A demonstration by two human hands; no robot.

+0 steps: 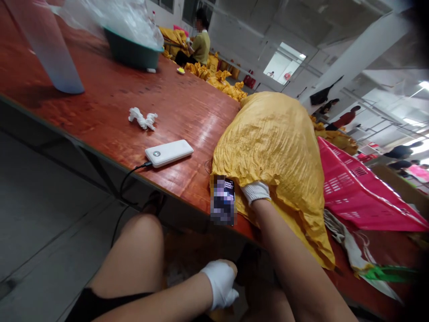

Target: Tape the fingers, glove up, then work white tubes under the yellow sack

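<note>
A large yellow woven sack lies on the red-brown table, its mouth facing me. My right hand, in a white knitted glove, reaches into that mouth, so its fingers are hidden. Below the table edge, over my lap, is my left hand, also in a white glove. Its fingers are curled and partly out of sight, and what they hold, if anything, cannot be made out. A phone with a lit screen leans against the sack's front, left of my right wrist.
On the table are a white power bank with a black cable, crumpled tissue, a green basin with clear plastic and a translucent cylinder. A pink crate stands right. A seated person is behind.
</note>
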